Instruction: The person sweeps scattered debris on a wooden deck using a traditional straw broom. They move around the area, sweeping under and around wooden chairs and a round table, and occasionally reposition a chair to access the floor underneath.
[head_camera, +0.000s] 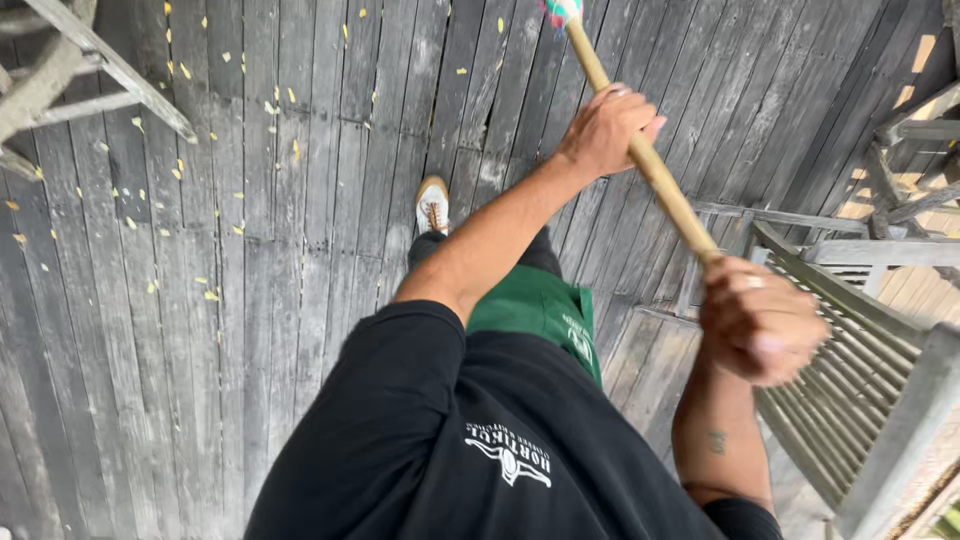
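Nearest the camera, the right hand (760, 318) is curled tight around the top end of a smooth, round wooden broom handle (650, 165). The handle slants away up and to the left. Farther along, the left hand (605, 130) is wrapped around its middle, above the weathered grey plank deck (250, 300) dotted with small yellow leaves (210, 295).
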